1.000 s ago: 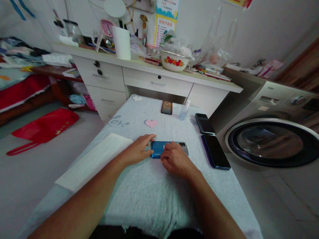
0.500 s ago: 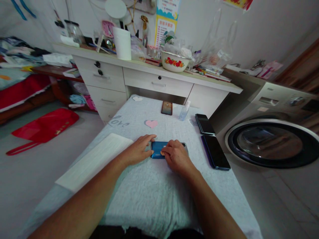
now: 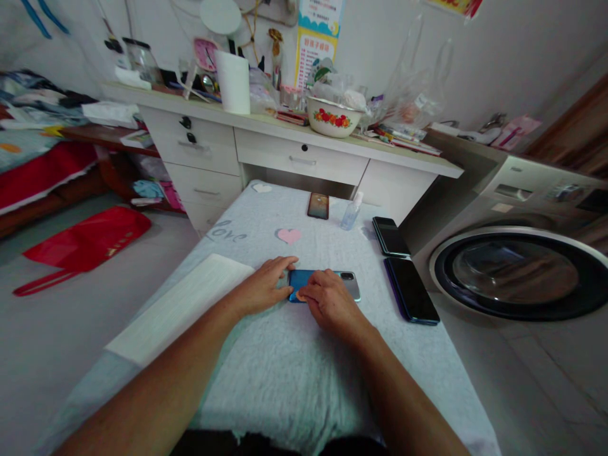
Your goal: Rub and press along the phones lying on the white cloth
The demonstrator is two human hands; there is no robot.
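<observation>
While the blue-and-silver smartphone [image 3: 350,288] is lying back up on the cloth-covered desk [image 3: 285,361], its long axis is running between 9 and 3 o'clock, with the camera end pointing toward 3. The left hand [image 3: 263,288] is bracing its 9 o'clock end, thumb and forefinger standing apart in a modest spread at that end. The right hand [image 3: 332,301] is reaching in from about 4 o'clock and touching the blue part of the back, its fingers bunching narrowly. A small orange patch [image 3: 301,296] is showing at their tips; whether they are gripping it cannot be told.

From the smartphone, a brown-backed phone [image 3: 318,206] is resting toward 12 o'clock and a clear spray bottle [image 3: 350,214] is standing toward 1. The upper dark-screened phone [image 3: 392,237] is lying toward 2 and the lower dark-screened phone [image 3: 412,291] toward 3, their near ends almost meeting. A long white sheet [image 3: 180,307] is stretching out toward 9, partly beneath the left forearm, and a printed pink heart [image 3: 289,236] is showing between 10 and 11.
</observation>
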